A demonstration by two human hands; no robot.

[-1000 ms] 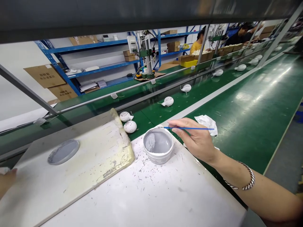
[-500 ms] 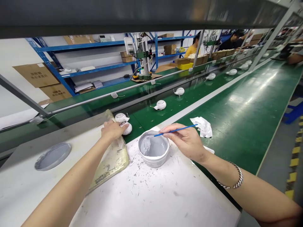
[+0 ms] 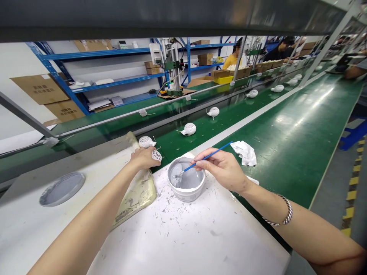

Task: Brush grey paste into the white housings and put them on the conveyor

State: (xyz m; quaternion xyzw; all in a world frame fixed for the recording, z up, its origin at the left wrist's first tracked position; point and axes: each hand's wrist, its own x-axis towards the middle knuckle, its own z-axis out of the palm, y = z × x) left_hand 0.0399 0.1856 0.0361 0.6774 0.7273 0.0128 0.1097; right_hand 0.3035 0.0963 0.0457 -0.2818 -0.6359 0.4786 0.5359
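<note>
My left hand [image 3: 144, 158] rests at the belt edge, fingers closed on a round white perforated shell [image 3: 156, 155]. Just beyond it lies a second perforated shell [image 3: 145, 142]. My right hand [image 3: 220, 169] pinches a thin blue brush [image 3: 208, 158], whose tip dips into grey paste [image 3: 189, 178] inside a white plastic tub [image 3: 186, 195]. The tub stands on the white bench [image 3: 183, 233], between my hands. The left hand's fingers hide part of the held shell.
A grey-coated round lid [image 3: 62, 189] lies on a scuffed board [image 3: 86, 168] left of the tub. A crumpled tissue [image 3: 243, 152] sits on the green conveyor belt [image 3: 286, 126], which carries several white shells [image 3: 188, 129]. Co-workers and blue shelving stand beyond.
My left hand has closed on the nearer shell and lifted it slightly. The brush tip has moved down into the paste, and the view has shifted slightly.
</note>
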